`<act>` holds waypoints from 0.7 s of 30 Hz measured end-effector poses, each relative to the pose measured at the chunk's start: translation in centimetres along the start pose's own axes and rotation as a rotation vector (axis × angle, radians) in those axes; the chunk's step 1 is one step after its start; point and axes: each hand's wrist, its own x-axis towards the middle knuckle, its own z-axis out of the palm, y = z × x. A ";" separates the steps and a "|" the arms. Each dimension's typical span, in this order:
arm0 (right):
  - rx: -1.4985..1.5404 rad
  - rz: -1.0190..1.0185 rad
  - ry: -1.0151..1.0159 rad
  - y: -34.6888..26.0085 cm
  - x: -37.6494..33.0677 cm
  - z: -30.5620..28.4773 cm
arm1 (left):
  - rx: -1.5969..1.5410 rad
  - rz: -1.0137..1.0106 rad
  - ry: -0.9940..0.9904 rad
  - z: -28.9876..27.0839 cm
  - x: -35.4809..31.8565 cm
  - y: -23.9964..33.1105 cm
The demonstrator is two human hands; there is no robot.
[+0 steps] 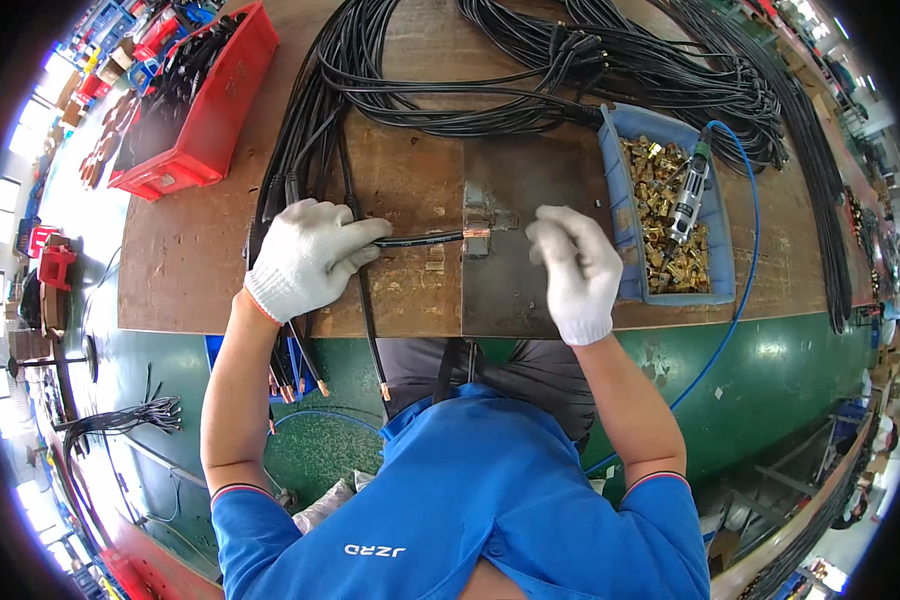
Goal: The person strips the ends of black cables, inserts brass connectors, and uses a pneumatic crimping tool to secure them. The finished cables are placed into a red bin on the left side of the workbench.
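On bench: left hand point(310, 255) pinches black cable point(420, 238), light, bendy; grip near bare copper end. Right hand point(575, 270) fingers curled, empty.

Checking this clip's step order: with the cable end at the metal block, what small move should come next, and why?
Probably the right hand reaches into the blue bin for a brass fitting: it looks empty, while the left hand holds the black cable with its bare copper end at the block.

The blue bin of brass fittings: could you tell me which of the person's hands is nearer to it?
Right. The right hand hovers just beside the blue bin, near its left wall; the left hand is far across the bench, gripping a black cable.
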 end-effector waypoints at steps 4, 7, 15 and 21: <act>-0.604 -0.542 -0.351 -2.8 2.7 0.8 | 0.016 -0.004 -0.018 0.2 0.4 0.2; -0.927 -0.707 -0.521 -1.5 2.2 1.6 | 0.021 0.024 -0.029 0.0 0.4 0.3; -0.845 -0.713 -0.616 -0.3 1.2 3.5 | -0.131 -0.016 -0.151 2.9 2.3 4.0; -0.571 0.117 -0.875 -2.2 1.2 0.9 | -0.172 0.055 -0.252 4.5 3.2 4.4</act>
